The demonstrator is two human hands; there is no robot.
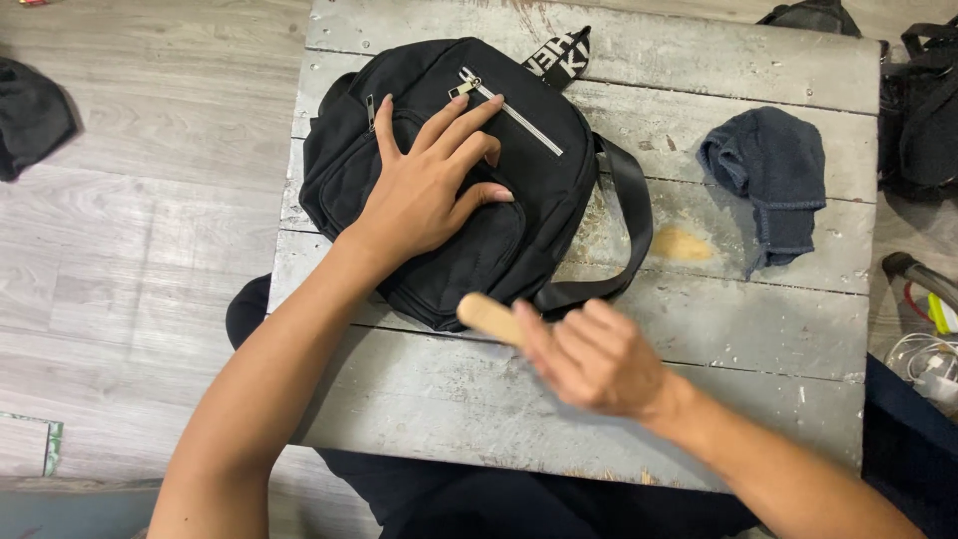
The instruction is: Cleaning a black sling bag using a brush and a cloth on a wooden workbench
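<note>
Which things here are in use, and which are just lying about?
In use:
- small black fabric backpack, pressed flat by the left hand
- pale wooden-handled tool, blurred, gripped by the right hand

Lying about:
- crumpled dark blue cloth on the grey plank table
- black bags at the right edge

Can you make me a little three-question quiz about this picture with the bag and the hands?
1. True or false: the left hand lies flat on the black backpack.
2. What does the right hand hold? A) a light wooden handle B) a red cup C) a blue pen
3. Fill in: the dark blue cloth lies on the grey wooden table, to the ____ of the backpack in the picture.

Key
1. True. The fingers are spread on the front of the bag.
2. A. What sort of tool it belongs to is too blurred to tell.
3. Right. It lies apart from the bag's strap.
</note>
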